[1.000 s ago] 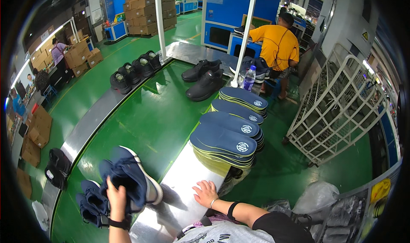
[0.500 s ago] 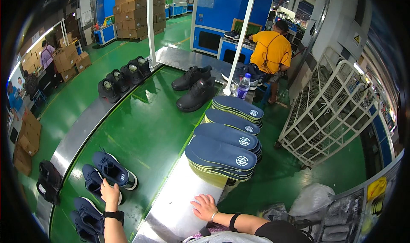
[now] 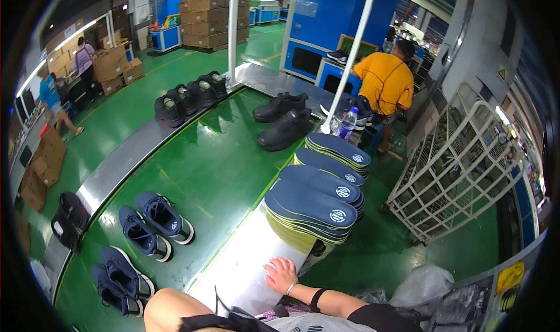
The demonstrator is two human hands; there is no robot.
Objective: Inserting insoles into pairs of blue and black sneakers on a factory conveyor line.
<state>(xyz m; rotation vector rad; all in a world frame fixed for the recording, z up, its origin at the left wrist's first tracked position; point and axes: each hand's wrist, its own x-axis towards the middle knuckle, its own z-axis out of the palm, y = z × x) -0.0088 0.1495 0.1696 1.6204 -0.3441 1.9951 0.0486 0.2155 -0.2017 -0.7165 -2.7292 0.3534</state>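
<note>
From where I stand, two pairs of navy sneakers sit on the green belt: the farther pair point(image 3: 165, 215) side by side, toes away from the person, and the nearer pair point(image 3: 123, 268) just beside it, nearer the belt's left edge. A white round print shows at the heel inside the right shoe of the farther pair, so I'd judge that one has its insole in; the openings of the others are too dark and small for me to be sure. Plenty is left over: four stacks of navy insoles point(image 3: 309, 206) with yellow-green edges lie along the metal ledge point(image 3: 248, 273), and a pair of black shoes point(image 3: 286, 130) waits farther up the belt. The right hand point(image 3: 282, 275) lies palm down on that ledge, fingers loosely spread, gripping nothing, near the closest stack. The left arm point(image 3: 166, 311) bends in at the bottom; its hand is out of sight, so I can't tell what it's doing.
</note>
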